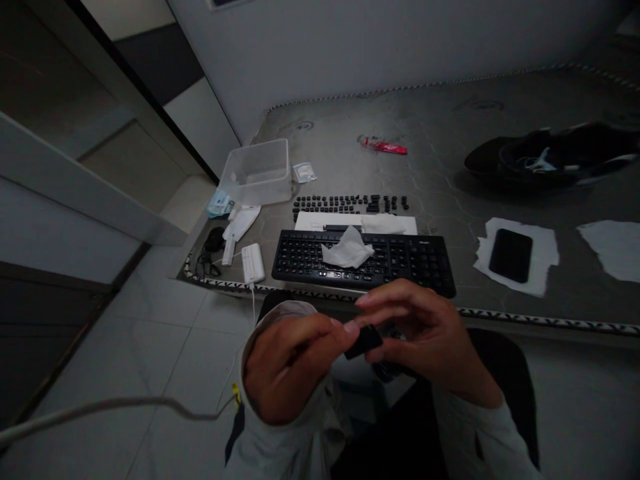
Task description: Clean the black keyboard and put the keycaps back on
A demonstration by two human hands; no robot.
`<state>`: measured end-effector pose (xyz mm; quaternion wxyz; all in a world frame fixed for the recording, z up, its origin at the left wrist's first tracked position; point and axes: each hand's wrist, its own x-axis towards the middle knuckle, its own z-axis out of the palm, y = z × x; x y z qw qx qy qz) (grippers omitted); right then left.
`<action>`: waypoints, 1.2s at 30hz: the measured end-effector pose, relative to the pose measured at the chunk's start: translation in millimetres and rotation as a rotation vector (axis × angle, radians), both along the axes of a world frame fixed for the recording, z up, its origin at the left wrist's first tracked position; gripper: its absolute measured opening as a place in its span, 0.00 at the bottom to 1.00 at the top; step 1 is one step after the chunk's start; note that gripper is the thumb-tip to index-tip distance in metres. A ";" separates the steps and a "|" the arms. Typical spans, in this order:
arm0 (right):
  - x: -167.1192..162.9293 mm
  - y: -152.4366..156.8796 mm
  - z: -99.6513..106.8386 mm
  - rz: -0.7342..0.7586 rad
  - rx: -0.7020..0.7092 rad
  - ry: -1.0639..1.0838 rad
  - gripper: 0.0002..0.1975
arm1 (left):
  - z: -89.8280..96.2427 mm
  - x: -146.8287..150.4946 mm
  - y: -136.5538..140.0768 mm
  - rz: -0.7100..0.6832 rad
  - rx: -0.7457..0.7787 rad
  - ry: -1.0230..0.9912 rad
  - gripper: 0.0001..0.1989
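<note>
In front of the table's edge, both hands meet at a small black rectangular piece (364, 341); its exact kind cannot be made out in the dim light. My left hand (299, 363) pinches its left end between thumb and fingers. My right hand (425, 337) grips the right end, thumb below and fingers curved above. Just beyond lies a black keyboard (420, 263) with a crumpled white tissue (349, 249) on its keys. Several loose black keycaps (330, 203) stand in rows behind it, next to a white sheet (306, 221).
At the left are a clear plastic box (260, 172), a white power bank (253, 263) with a cable, and a black mouse (215, 239). A red packet (385, 146) lies farther back. Rightward, a black phone (511, 255) rests on tissue, with a dark bag (550, 160) behind.
</note>
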<state>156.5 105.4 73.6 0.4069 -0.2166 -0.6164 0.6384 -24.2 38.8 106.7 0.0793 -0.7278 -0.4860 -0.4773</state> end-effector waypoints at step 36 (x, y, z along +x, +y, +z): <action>0.1 2.5 2.5 0.046 0.081 -0.020 0.20 | -10.9 8.7 -3.6 0.033 0.093 0.023 0.02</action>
